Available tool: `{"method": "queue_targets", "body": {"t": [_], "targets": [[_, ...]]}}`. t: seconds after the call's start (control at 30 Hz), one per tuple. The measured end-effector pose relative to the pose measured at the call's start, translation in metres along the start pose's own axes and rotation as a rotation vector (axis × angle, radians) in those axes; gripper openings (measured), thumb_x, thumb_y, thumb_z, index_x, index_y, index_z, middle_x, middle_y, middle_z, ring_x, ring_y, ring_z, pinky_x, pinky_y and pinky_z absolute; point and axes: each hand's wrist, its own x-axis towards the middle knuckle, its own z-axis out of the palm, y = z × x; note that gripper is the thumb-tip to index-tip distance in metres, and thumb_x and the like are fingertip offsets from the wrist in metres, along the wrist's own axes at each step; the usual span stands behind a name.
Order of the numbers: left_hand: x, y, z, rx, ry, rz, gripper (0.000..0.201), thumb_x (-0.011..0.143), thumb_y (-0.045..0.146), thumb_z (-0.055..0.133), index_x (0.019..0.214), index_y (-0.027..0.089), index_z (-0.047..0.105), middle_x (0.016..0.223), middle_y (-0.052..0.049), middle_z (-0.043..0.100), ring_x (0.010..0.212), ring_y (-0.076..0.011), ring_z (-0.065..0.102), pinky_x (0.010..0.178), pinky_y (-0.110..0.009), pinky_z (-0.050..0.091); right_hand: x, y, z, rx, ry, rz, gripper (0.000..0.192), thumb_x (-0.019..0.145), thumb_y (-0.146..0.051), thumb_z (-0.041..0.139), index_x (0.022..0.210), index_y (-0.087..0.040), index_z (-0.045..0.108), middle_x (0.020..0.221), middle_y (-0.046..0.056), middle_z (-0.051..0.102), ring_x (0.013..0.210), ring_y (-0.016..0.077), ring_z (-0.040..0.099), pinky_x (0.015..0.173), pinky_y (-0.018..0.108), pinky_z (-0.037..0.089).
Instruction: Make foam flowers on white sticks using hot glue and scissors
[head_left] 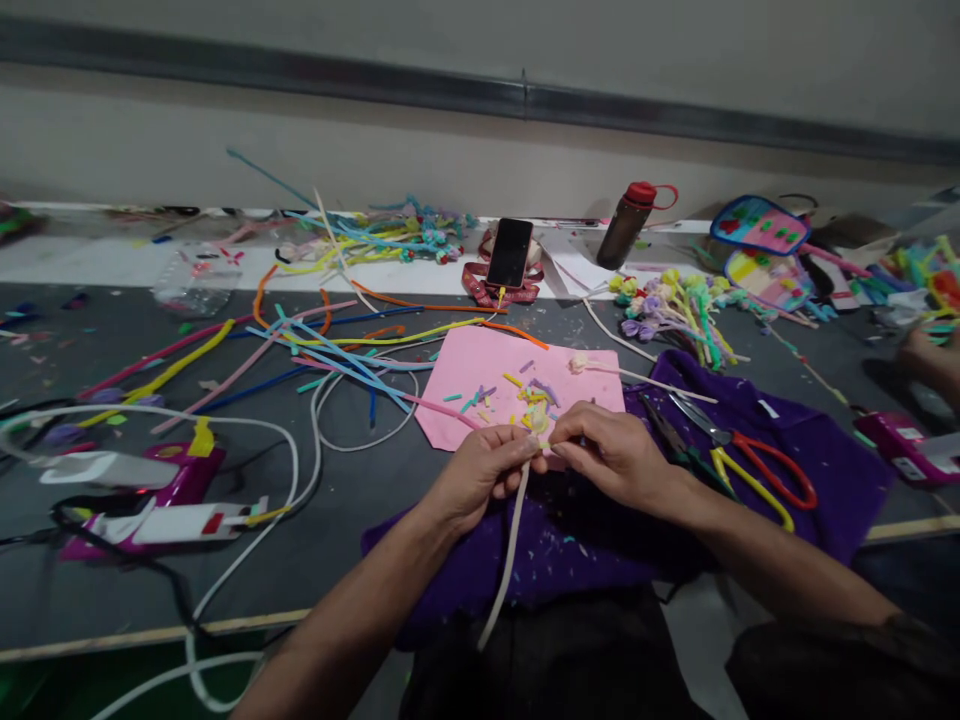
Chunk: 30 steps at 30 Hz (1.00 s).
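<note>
Pinching closed, the left hand (484, 472) and right hand (611, 455) hold the cream stem (508, 555) at its top; it seems light and bendable, best gripped near the tip.

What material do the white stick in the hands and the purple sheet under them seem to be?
White stick: probably a fuzzy pipe cleaner; it bends and looks matte, like the coloured ones nearby. Purple sheet: likely felt or cloth, matte, with soft folds.

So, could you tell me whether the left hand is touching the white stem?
Touching: the head view shows the left hand pinching the white stem at its top.
</note>
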Motion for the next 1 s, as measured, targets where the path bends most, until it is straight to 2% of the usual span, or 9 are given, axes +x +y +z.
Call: {"method": "queue_targets", "body": {"t": [0.23, 0.37, 0.6, 1.0], "targets": [[0.002, -0.001, -0.003, 0.001, -0.037, -0.083, 0.026, 0.071, 0.036, 0.063, 0.067, 0.011, 0.061, 0.046, 0.001, 0.054, 0.029, -0.0003, 0.024, 0.03, -0.016, 0.01, -0.003, 0.007, -0.022, -0.155, -0.062, -0.072, 0.009, 0.086, -0.014, 0.043, 0.084, -0.017, 0.05, 0.079, 0.004, 0.058, 0.072, 0.012, 0.054, 0.063, 0.023, 0.042], [0.003, -0.002, -0.004, 0.035, -0.056, -0.128, 0.022, 0.069, 0.033, 0.063, 0.068, 0.011, 0.064, 0.04, 0.003, 0.05, 0.027, -0.0008, 0.024, 0.03, -0.017, 0.01, -0.002, 0.011, -0.032, -0.251, -0.116, -0.121, 0.008, 0.087, -0.017, 0.043, 0.086, -0.017, 0.051, 0.082, 0.005, 0.059, 0.075, 0.013, 0.055, 0.065, 0.024, 0.043], [0.003, -0.003, -0.004, 0.105, -0.078, -0.15, 0.018, 0.071, 0.032, 0.059, 0.067, 0.015, 0.065, 0.038, 0.004, 0.049, 0.027, -0.0026, 0.023, 0.031, -0.02, 0.008, -0.001, 0.008, -0.028, -0.33, -0.219, -0.138, 0.013, 0.089, -0.019, 0.04, 0.085, -0.016, 0.052, 0.082, 0.005, 0.058, 0.075, 0.0133, 0.054, 0.065, 0.025, 0.044], [0.004, -0.004, -0.005, 0.159, -0.115, -0.103, 0.018, 0.072, 0.032, 0.059, 0.069, 0.016, 0.065, 0.037, 0.005, 0.047, 0.027, -0.0036, 0.027, 0.033, -0.019, 0.014, 0.003, 0.006, -0.025, -0.377, -0.27, -0.152, 0.013, 0.088, -0.017, 0.041, 0.087, -0.015, 0.053, 0.091, 0.007, 0.06, 0.081, 0.0139, 0.056, 0.066, 0.024, 0.044]]}}
